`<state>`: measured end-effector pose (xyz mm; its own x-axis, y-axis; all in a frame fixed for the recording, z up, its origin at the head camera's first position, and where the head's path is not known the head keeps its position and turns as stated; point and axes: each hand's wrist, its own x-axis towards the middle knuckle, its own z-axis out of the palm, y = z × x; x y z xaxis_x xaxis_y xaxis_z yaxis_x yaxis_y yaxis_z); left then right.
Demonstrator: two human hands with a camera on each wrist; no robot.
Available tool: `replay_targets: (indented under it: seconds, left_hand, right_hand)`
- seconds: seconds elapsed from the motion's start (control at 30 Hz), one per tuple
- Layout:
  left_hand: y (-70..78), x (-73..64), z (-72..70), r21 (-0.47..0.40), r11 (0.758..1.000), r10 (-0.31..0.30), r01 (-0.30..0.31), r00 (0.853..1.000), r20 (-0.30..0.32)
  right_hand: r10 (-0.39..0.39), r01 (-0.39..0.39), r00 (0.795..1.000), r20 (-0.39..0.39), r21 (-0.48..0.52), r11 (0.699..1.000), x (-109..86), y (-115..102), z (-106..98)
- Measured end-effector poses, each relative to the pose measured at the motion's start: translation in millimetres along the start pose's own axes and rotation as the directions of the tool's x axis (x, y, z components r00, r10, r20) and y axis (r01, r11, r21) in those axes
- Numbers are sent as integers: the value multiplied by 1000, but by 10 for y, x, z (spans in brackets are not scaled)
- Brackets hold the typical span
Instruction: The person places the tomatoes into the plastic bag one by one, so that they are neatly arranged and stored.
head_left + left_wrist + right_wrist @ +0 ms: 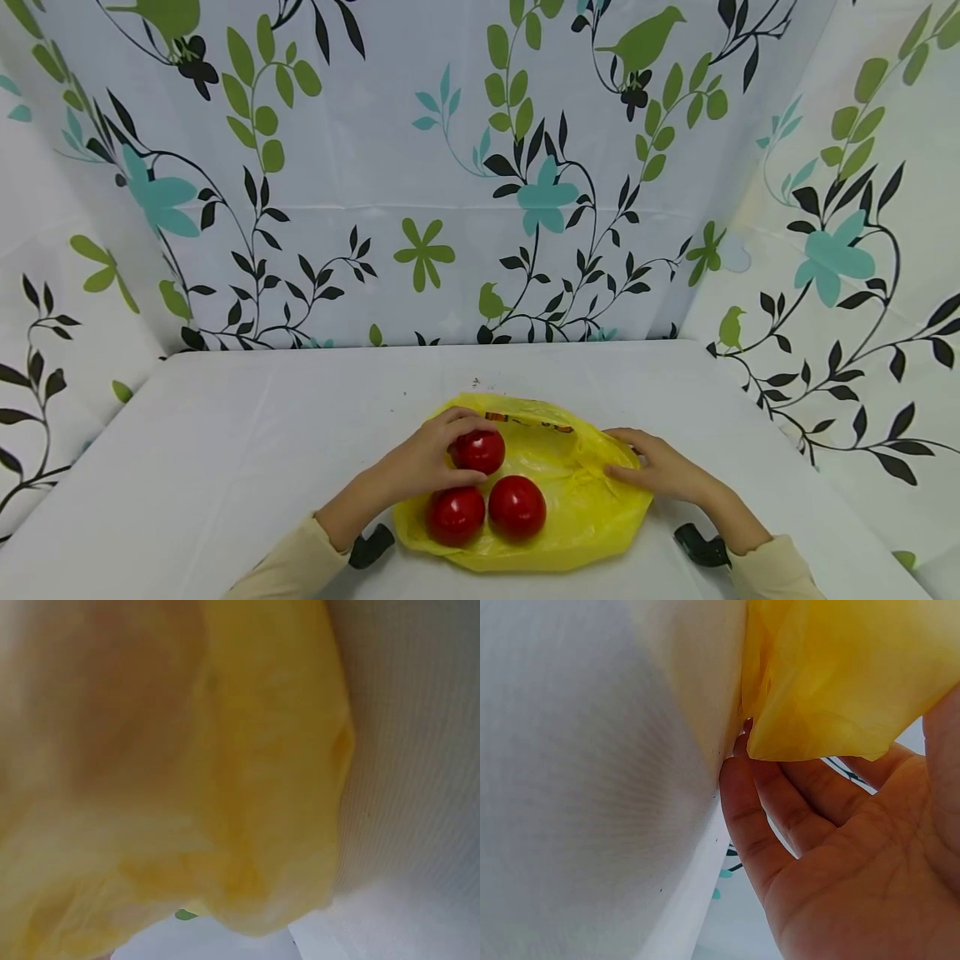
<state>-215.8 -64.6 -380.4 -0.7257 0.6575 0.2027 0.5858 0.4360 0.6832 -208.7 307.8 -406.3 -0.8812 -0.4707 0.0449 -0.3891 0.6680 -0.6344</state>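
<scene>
A yellow plastic bag (pixel 577 533) lies spread on the table, with three shiny red balls on it or inside its opening. My left hand (pixel 427 454) holds the upper ball (pixel 483 451), thumb on the near side and fingers over its far side. Just below that hand sits the left ball (pixel 456 514), with the right ball (pixel 517 507) close beside it. At the bag's right end, my right hand (pixel 663 468) grips gathered plastic between thumb and fingers. In the right wrist view the right hand (pixel 847 862) shows its palm, fingers reaching behind the yellow plastic (pixel 840 682). Plastic fills most of the left wrist view.
The white table (pixel 247 450) extends around the bag. Patterned curtains (pixel 450 192) with leaves and birds stand behind the table and along both sides. A dark wrist device (pixel 371 547) is beside the left wrist, and another (pixel 701 546) is beside the right.
</scene>
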Motion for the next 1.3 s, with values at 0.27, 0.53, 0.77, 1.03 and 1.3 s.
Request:
replay_targets:
  seconds: [0.27,0.53,0.77,1.03,1.3]
  left_hand:
    - [-49,25,32,3,1000,-5,5,1000,12]
    - [-83,60,24,-34,999,-32,33,999,37]
    - [-129,88,6,-54,998,-27,31,997,70]
    - [-191,130,9,-34,999,-7,10,995,99]
    - [-235,160,14,-44,999,-12,18,992,127]
  right_hand:
    - [-2,2,1000,3,-8,1000,4,2,1]
    - [-3,3,1000,1,-5,1000,-2,-6,5]
    - [3,-3,1000,6,-5,1000,-1,-3,0]
    - [-13,13,1000,-1,-16,1000,2,13,-6]
    - [-9,10,1000,7,-6,1000,-3,22,-9]
